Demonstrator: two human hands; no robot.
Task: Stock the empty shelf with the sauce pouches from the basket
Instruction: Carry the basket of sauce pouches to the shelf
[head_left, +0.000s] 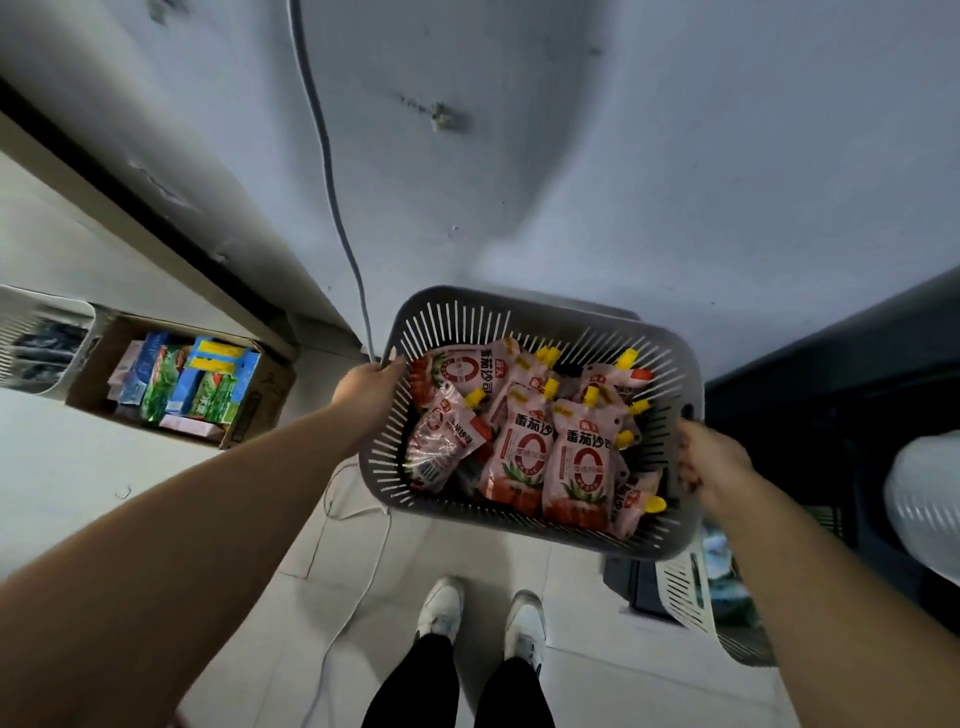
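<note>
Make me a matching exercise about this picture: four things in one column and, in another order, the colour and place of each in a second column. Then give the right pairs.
Things
1. basket
2. caps
3. box
4. shoes

Descriptions
a. yellow, on the pouches
b. white, at the bottom of the picture
c. grey, holds the pouches
d. brown cardboard, at the left

Pairs: 1-c, 2-a, 3-d, 4-b

Basket (457, 323) top open; pouches (524, 457) packed close inside.
</note>
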